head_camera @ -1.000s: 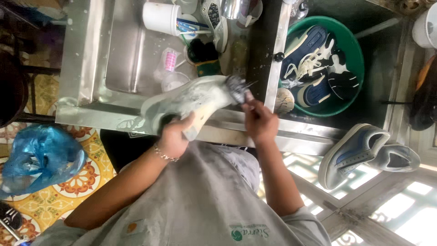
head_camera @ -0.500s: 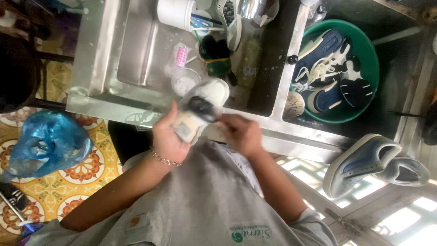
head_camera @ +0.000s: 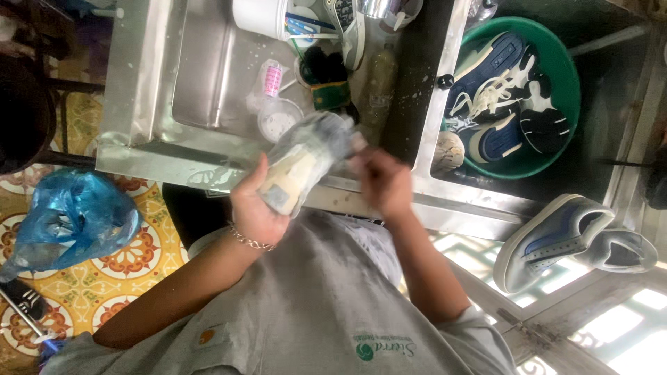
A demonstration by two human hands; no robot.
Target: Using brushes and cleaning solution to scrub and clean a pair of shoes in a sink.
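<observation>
My left hand [head_camera: 256, 208] is closed around a pale, wet shoe [head_camera: 306, 161], gripping it from below with its sole turned up toward me, and I hold it over the near rim of the steel sink [head_camera: 149, 156], about midway along that rim. My left forearm slants up from the lower left, the wrist bent back and wearing a thin chain bracelet [head_camera: 248, 241]. My right hand [head_camera: 381, 182] sits just beside the shoe's far end, fingers curled at its tip; the motion blurs it, so I cannot tell whether it grips a tool or only the shoe. My right forearm comes up from the lower right, elbow tucked against my grey shirt [head_camera: 319, 305]. Inside the sink, near its far edge, stand a white cup [head_camera: 260, 17] and a small round lid [head_camera: 279, 119]. To the right, a green basin [head_camera: 564, 76] holds dark shoes, and a grey pair of shoes [head_camera: 556, 239] rests on the ledge at the right edge.
</observation>
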